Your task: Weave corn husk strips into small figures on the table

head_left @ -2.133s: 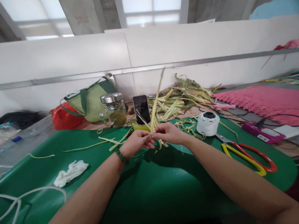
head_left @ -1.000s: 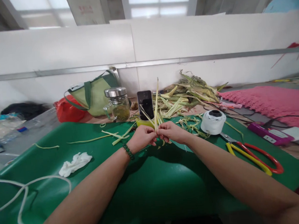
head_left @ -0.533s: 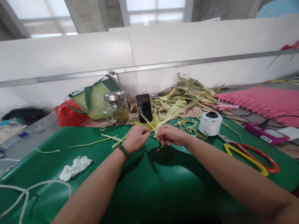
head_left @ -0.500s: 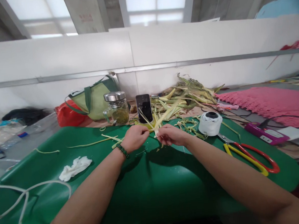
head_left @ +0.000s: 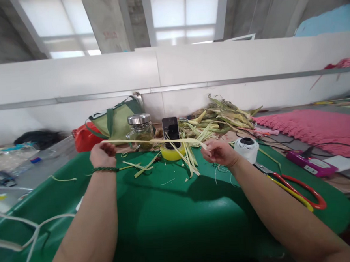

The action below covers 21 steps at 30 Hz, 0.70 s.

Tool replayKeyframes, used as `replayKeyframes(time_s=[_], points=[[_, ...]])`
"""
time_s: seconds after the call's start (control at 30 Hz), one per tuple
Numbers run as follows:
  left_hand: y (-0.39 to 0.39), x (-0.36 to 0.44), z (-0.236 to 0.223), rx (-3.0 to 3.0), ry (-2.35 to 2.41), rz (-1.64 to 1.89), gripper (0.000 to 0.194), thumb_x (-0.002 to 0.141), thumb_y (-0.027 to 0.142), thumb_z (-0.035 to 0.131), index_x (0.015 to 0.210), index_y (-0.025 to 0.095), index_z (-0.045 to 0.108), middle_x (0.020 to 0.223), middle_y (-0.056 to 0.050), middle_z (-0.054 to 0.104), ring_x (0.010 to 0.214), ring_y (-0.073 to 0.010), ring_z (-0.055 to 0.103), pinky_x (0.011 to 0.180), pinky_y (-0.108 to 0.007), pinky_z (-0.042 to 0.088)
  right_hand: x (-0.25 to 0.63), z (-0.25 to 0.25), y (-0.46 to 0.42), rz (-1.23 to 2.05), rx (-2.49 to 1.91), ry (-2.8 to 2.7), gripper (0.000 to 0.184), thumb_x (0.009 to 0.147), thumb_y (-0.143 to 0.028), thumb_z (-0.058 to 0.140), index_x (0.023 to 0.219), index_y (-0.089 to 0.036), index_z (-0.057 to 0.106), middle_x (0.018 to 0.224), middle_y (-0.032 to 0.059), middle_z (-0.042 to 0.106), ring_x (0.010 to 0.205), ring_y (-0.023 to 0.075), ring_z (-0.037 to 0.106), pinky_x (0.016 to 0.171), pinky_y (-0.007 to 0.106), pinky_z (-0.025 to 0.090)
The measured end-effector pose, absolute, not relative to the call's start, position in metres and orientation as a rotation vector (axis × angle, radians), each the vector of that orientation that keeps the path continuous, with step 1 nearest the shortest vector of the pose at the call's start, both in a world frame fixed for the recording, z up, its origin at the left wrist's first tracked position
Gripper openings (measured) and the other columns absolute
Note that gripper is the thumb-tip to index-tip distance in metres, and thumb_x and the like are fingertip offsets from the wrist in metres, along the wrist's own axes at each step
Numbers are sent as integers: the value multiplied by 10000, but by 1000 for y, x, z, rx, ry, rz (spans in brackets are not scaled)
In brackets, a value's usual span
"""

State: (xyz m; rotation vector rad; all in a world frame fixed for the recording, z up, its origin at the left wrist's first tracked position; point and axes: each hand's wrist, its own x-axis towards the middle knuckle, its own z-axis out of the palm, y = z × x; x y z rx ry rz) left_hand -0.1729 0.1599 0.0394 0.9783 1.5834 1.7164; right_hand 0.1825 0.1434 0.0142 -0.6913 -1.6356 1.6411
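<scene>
A long pale-yellow husk strip [head_left: 163, 141] is stretched almost level between my hands, above the green mat. My left hand [head_left: 103, 154], with a green bead bracelet at the wrist, is closed on its left end. The right end is pinched in the fingertips of my right hand [head_left: 219, 152]. Behind the strip, a dark phone [head_left: 171, 128] stands upright at a roll of yellow tape [head_left: 171, 153]. Cut pale-green husk strips [head_left: 191, 163] lie in front of the tape. Right beside my right hand is a white thread spool [head_left: 247, 152], partly hidden by it.
The green mat [head_left: 168, 222] covers the table. Large scissors [head_left: 303, 188] with red and yellow handles lie at the right, near a purple power strip [head_left: 310, 164]. A glass jar [head_left: 141, 129], a green bag [head_left: 117, 118] and a husk pile [head_left: 224, 114] stand behind.
My hands have moved apart, left hand to the left and right hand to the right, drawing the strip out between them. The view has tilted slightly upward.
</scene>
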Motion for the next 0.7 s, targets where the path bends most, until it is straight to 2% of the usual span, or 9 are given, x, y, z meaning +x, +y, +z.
replayKeyframes(time_s=[0.07,0.2,0.33,0.37,0.43,0.5,0.57,0.63,0.7], points=[[151,-185,44,587,1529,1994,278,830,221,345,559,193,289,391,28,217,465,-130,329,509,-252,308,187,18,144,1550,-697,-1556,246,564,-380,513,435,-212,388,340,-39,334,311,81,275,365,235,201],[142,-195,49,421,1479,2040,329,891,202,270,563,179,250,401,14,154,456,-130,315,490,-244,295,197,26,148,1292,-678,-1321,271,638,-407,454,497,-226,310,406,-59,254,345,73,159,375,239,190],[147,-175,51,491,1405,1940,425,908,132,64,571,186,317,393,31,205,420,-110,308,479,-217,326,193,23,154,1226,-707,-1293,228,617,-363,493,508,-213,359,428,-49,323,360,68,221,366,217,173],[147,-164,51,537,1382,1881,436,914,156,88,587,185,375,395,39,240,408,-101,313,466,-212,330,188,19,154,1247,-733,-1326,219,609,-346,506,499,-207,378,421,-45,353,358,66,250,357,210,169],[146,-137,49,692,1318,1674,331,886,175,300,625,159,502,393,53,300,389,-85,334,442,-207,332,174,10,153,1287,-801,-1425,224,615,-324,517,468,-193,410,392,-41,395,343,61,295,334,198,165],[139,-105,44,1044,1229,1246,183,833,209,484,713,141,604,446,36,460,430,-85,444,453,-200,369,160,0,150,1308,-876,-1560,261,644,-325,510,438,-179,442,361,-39,422,318,55,319,315,188,181],[129,-73,37,1147,1168,1073,134,722,234,669,799,125,682,669,-49,663,648,-156,609,560,-236,462,148,-6,145,1337,-932,-1677,283,665,-318,495,426,-167,470,345,-39,441,298,47,330,306,175,207],[120,-48,28,1358,1090,894,190,701,276,705,852,161,711,858,-58,712,883,-203,622,705,-254,483,140,-9,139,1380,-952,-1765,291,679,-307,484,426,-162,483,339,-39,455,287,45,343,302,165,232],[116,-32,19,1486,1022,870,161,743,295,663,833,172,716,905,-46,716,930,-205,608,783,-268,470,135,-9,134,1409,-956,-1843,294,687,-295,486,426,-160,489,344,-39,468,284,48,362,296,162,255]])
